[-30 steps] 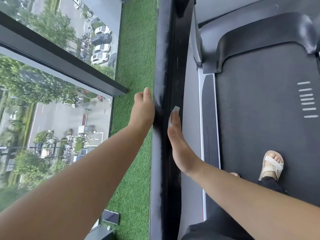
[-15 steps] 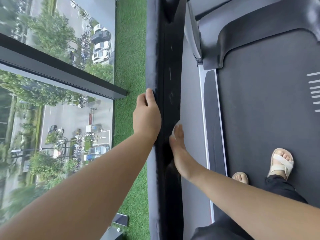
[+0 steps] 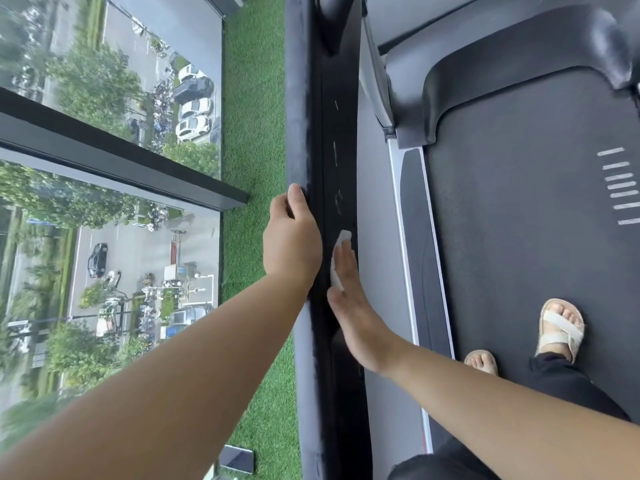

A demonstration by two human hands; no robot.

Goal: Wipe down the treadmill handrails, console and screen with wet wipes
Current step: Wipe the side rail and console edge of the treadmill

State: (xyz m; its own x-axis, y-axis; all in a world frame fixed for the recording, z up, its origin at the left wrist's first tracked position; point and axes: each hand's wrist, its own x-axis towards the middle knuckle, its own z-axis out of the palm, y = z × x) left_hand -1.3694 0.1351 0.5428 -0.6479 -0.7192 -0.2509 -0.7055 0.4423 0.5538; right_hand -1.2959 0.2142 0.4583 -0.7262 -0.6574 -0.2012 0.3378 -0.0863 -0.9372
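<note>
Leftmost, at nine o'clock of the view, a tall window (image 3: 104, 265) looks down on a street with parked cars and trees, and a dark frame bar (image 3: 104, 157) crosses it slantwise. Just right of the glass a strip of green artificial grass (image 3: 254, 98) runs from twelve to six o'clock, and near its six o'clock end a dark phone (image 3: 237, 459) lies flat on the grass. Beside the grass stands the treadmill's black handrail (image 3: 334, 133), a long bar running up the middle of the view, with a few pale scuffs on its top face. The left hand (image 3: 291, 244) sits on the rail's outer edge near the centre, its fingers curled over that edge in a grasp and the thumb lying along the top toward twelve o'clock. Directly to its right, at three o'clock of it and close by, the right hand (image 3: 356, 313) lies flat with straight, released fingers, pressing a white wet wipe (image 3: 341, 239) against the rail's inner side; the wipe peeks out beyond the fingertips at twelve o'clock of the hand. Further right comes a grey side panel (image 3: 377, 209), then the dark running belt (image 3: 519, 237) with a set of short white stripes (image 3: 620, 185) at three o'clock. At five o'clock two feet stand on the belt, one in a pale strapped sandal (image 3: 559, 329), the other (image 3: 481, 362) half hidden by the right forearm.
</note>
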